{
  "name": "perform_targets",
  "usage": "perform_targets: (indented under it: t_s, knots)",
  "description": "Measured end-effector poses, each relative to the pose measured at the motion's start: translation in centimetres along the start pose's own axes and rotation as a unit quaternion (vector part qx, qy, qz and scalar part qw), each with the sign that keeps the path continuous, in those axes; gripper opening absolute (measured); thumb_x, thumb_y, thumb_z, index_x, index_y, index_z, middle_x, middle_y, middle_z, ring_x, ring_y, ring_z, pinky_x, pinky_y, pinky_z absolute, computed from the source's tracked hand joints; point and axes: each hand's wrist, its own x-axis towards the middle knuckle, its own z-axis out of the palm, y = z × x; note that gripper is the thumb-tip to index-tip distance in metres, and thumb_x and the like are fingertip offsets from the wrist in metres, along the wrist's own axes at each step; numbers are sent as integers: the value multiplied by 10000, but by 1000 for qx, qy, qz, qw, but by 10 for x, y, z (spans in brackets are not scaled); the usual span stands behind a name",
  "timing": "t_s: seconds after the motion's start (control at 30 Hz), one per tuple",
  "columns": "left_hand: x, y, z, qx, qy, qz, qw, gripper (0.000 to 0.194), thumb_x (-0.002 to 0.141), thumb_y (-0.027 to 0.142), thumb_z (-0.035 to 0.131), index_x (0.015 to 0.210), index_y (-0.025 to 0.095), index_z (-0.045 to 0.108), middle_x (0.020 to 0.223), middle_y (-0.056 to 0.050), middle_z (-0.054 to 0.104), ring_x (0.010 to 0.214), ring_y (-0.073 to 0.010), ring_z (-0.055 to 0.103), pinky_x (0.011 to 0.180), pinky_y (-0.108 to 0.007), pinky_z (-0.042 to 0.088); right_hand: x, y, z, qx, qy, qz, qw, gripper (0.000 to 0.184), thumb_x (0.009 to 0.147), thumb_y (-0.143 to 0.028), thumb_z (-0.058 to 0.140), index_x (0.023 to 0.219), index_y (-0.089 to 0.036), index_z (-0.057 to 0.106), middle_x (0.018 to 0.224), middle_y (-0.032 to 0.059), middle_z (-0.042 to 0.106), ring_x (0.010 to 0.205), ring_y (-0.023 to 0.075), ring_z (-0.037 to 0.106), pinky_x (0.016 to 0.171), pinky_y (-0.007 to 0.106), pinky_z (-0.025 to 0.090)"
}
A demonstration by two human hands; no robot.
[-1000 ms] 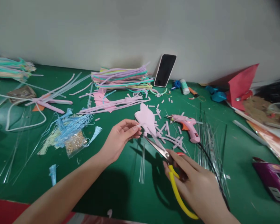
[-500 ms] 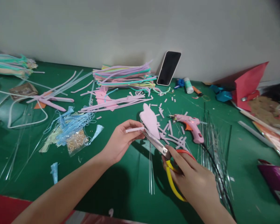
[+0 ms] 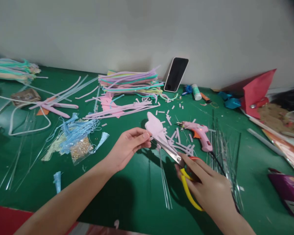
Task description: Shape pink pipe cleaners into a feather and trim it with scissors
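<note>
My left hand [image 3: 131, 143] is closed in a pinch, thumb against fingers, on a short pink pipe cleaner piece that is mostly hidden at the fingertips. My right hand [image 3: 205, 182] grips a pair of scissors [image 3: 170, 151] by their red and yellow handles. The blades point up and left, with their tips close to my left fingertips. Just behind the blades lies a fuzzy pink shape [image 3: 154, 121]. Cut pink pipe cleaner pieces [image 3: 178, 134] are scattered to its right. Thin clear sticks [image 3: 164, 182] lie below the blades.
A pink glue gun [image 3: 198, 132] with a black cord lies at right, beside a bundle of clear strips [image 3: 225, 156]. Pipe cleaner bundles [image 3: 129, 80] and a propped phone [image 3: 176, 74] stand along the wall. Blue tassels [image 3: 80, 129] and a bag of gold beads [image 3: 80, 149] lie left.
The scissors and my right hand have shifted slightly right and down. The pink piece that stuck out left across my left fingers no longer shows there. The view has tilted slightly.
</note>
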Motion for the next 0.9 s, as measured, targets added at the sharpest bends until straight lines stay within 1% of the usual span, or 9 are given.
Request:
perform_targets:
  t_s: [0.1,0.13,0.2,0.3,0.4,0.53,0.73,0.9]
  knots:
    - [0,0,1,-11,7,-1,1000,116,782,275,761,812,170,721,727,21,676,664,-70,643,714,-188,527,0,-6,0,127,-35,53,990,209,869,-270,615,1035,-162,682,759,29,709,583,115,662,537,180,507]
    - [0,0,2,-16,8,-2,1000,117,778,273,763,806,168,722,721,20,677,657,-69,644,706,-183,529,1,-8,0,149,-39,63,986,196,859,-265,626,1016,-163,685,735,25,704,561,115,655,532,180,512]
    - [-1,0,3,-27,9,-3,1000,120,772,268,769,796,161,722,718,15,685,647,-68,649,695,-178,533,4,-11,0,165,-42,63,983,188,856,-245,623,1015,-167,685,738,28,706,554,117,655,519,180,512]
    - [-2,0,5,-39,8,-10,999,137,778,279,764,814,154,722,706,5,695,650,-80,662,689,-185,543,8,-13,0,155,-31,44,986,208,869,-228,602,1056,-171,673,786,41,714,595,122,673,520,179,511]
    - [-3,1,5,-43,10,-7,999,142,774,264,767,860,162,716,708,7,705,649,-87,671,685,-194,551,10,-12,2,133,-18,32,990,211,881,-229,590,1061,-157,672,797,53,716,592,122,673,509,181,503]
    - [-3,2,6,-45,3,-5,999,126,769,247,768,825,156,701,707,1,716,646,-92,680,684,-198,557,10,-12,7,110,2,21,994,216,877,-237,608,1067,-157,673,786,48,714,584,117,664,498,181,484]
    - [-2,2,7,-59,-5,-17,998,144,750,236,780,821,147,691,700,-11,726,655,-104,693,693,-206,567,8,-16,15,103,11,37,994,244,876,-253,619,1101,-168,658,708,4,655,488,86,576,487,187,451]
    - [-2,2,6,-65,3,-16,998,156,738,225,787,822,143,684,694,-12,728,654,-106,696,699,-206,568,9,-20,19,76,27,30,996,262,873,-276,616,1096,-144,653,718,12,658,527,101,600,499,199,451]
